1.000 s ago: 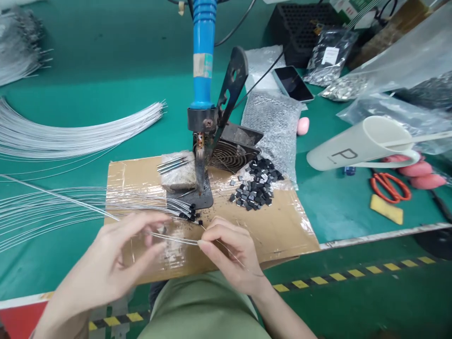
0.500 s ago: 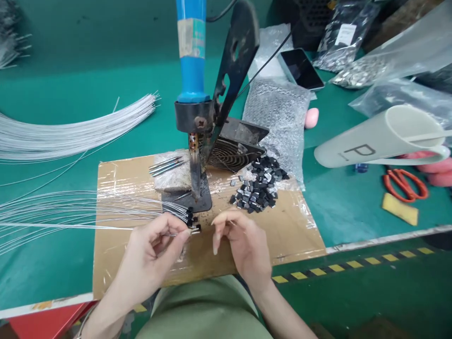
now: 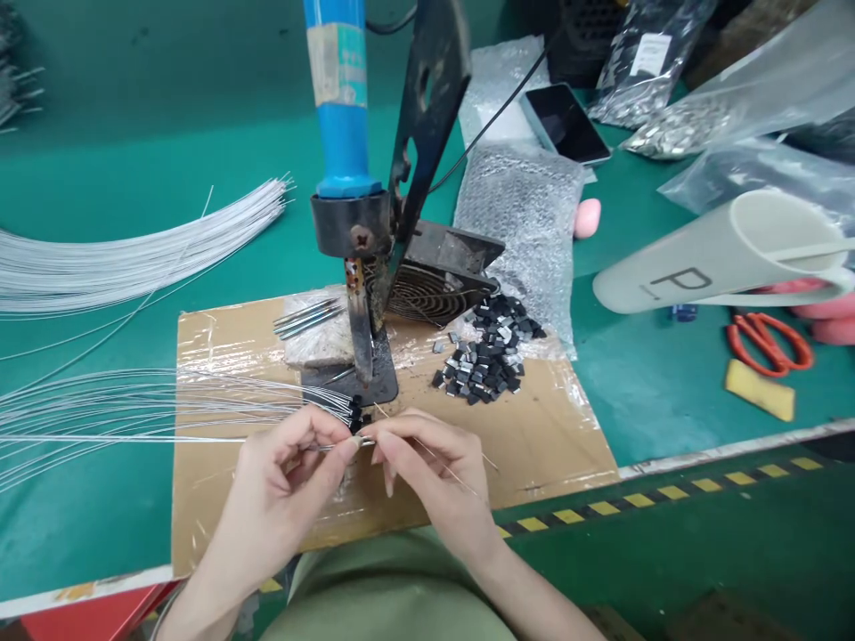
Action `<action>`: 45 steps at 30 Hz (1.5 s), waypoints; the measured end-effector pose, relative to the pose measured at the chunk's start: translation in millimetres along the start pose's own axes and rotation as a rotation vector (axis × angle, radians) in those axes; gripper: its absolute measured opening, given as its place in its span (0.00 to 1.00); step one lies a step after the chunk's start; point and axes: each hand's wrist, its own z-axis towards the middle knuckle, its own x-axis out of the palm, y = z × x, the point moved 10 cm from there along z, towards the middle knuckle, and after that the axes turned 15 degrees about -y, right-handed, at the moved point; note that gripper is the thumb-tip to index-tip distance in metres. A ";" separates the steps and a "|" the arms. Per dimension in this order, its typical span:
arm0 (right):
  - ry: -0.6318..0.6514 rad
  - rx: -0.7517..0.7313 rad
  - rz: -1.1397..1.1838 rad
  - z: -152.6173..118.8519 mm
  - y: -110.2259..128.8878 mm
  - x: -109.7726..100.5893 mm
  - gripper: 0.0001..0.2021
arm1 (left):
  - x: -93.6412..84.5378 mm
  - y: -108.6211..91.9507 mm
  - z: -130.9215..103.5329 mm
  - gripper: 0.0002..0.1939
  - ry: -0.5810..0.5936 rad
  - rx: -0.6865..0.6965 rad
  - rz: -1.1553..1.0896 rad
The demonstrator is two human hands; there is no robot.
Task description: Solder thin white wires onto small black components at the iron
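My left hand [image 3: 294,467] pinches a white wire [image 3: 200,439] between thumb and forefinger, close to the wire's end. Just right of it, my right hand [image 3: 427,458] is closed in a pinch at the wire's silvery tip, fingertips almost touching those of the left. Fine thin strands [image 3: 441,458] cross over the right hand; what they are I cannot tell. Directly behind the hands lie finished-looking wires [image 3: 267,392] with small black pieces [image 3: 356,411] at their ends. Over them a blue-handled soldering iron [image 3: 340,147] hangs tip down in a black stand [image 3: 427,116].
A pile of small black pieces [image 3: 484,356] lies right of the iron on the cardboard [image 3: 534,436], near a round fan [image 3: 427,289]. Solder sticks [image 3: 307,319] rest left. Farther out are a white wire bundle [image 3: 134,263], mug [image 3: 708,258], phone [image 3: 565,123] and orange-handled cutters [image 3: 768,343].
My right hand has moved left and closed its fingers at the wire's end beside my left hand. Thin strands now show across it. The left hand keeps its pinch; the view has shifted slightly.
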 end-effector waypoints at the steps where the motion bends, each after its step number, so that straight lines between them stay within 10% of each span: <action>1: 0.006 0.028 0.032 0.0 -1.4 2.2 0.07 | -0.2 -0.8 -0.5 0.10 -0.013 -0.005 -0.001; 45: 0.026 0.413 0.331 -8.4 -34.9 10.2 0.07 | -3.8 -15.4 -9.5 0.11 -0.184 0.051 0.011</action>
